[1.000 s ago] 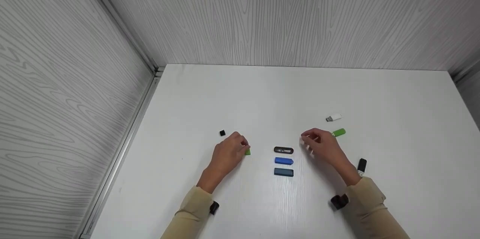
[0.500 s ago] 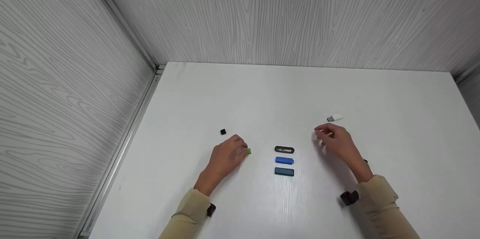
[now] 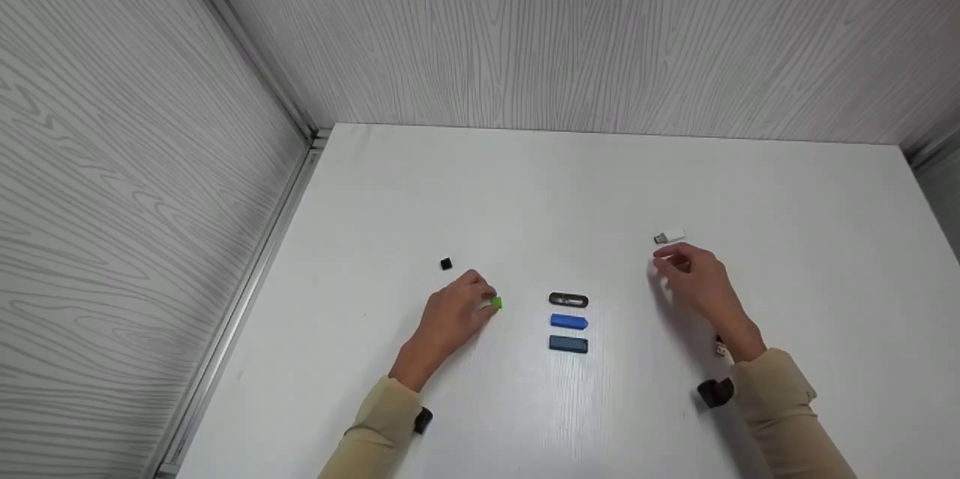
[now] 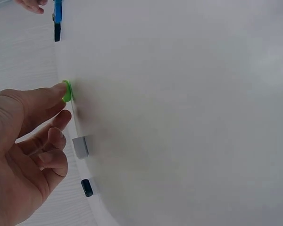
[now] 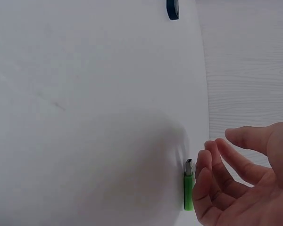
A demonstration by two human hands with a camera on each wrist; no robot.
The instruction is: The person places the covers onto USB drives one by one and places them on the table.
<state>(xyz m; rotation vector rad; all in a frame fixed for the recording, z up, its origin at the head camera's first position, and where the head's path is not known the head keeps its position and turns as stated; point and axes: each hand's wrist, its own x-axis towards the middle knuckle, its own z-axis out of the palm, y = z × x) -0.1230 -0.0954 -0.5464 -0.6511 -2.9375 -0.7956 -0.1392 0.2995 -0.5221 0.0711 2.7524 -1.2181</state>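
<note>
My left hand [image 3: 454, 314] pinches a small green USB stick cap [image 3: 496, 302] between thumb and index finger, low over the table. The same cap [image 4: 67, 91] shows at the fingertips in the left wrist view. My right hand [image 3: 701, 280] holds nothing; its fingers are loosely bent, thumb and index tips apart. A green USB stick [image 5: 188, 190], metal plug bare, lies beside its fingers in the right wrist view; in the head view the hand hides it. Just beyond that hand lies a white USB stick [image 3: 670, 236], also uncapped.
A black [image 3: 568, 300], a blue [image 3: 568, 321] and a dark teal USB stick [image 3: 568, 344] lie in a column mid-table. Left are a black cap [image 3: 446, 263] and a grey cap [image 4: 80, 147]. Another USB stick [image 3: 721, 346] is partly hidden by the right wrist.
My right hand has moved rightward, away from the column of sticks, and now covers the green USB stick in the head view. The left hand stays nearly still with the green cap.
</note>
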